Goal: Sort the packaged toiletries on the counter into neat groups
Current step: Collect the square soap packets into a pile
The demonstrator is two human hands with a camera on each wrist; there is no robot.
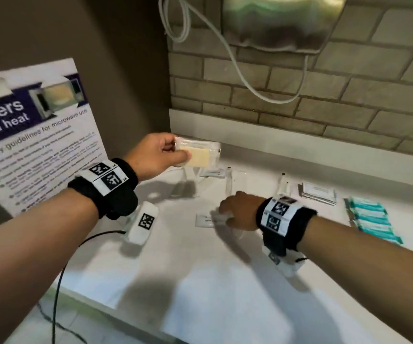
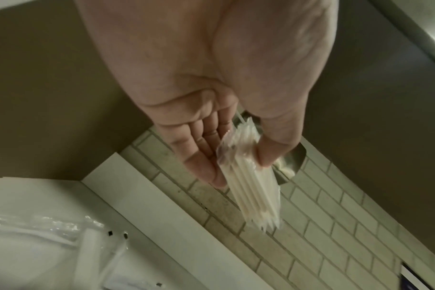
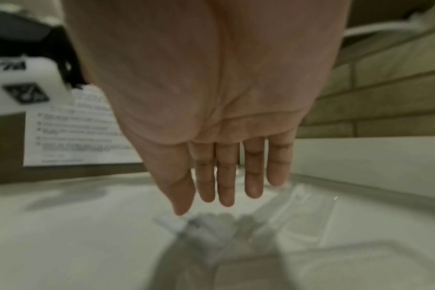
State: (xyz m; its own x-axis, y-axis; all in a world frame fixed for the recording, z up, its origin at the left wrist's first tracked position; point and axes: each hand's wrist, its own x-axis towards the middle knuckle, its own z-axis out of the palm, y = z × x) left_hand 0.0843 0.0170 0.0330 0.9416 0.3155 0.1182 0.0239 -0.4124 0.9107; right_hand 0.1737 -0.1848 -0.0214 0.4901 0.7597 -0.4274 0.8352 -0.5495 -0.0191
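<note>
**White counter beneath a brick wall, sorting under way**

White counter (image 1: 225, 281) runs below a tan brick wall (image 1: 324, 100); I take the counter as landmark. Above its back left part, my left hand (image 1: 158, 155) pinches a stack of clear-wrapped cream packets (image 1: 200, 155) between thumb and fingers, held clear of the surface. Near the counter's centre, my right hand (image 1: 240, 212) hovers low with straight, relaxed fingers (image 3: 226, 176) over a small white sachet (image 1: 206, 220), holding nothing. Toward the counter's right edge lie a row of teal packets (image 1: 371, 219) and, just behind them, flat white sachets (image 1: 318, 192). At the counter's left end stands a microwave safety sign (image 1: 39, 135).
</note>
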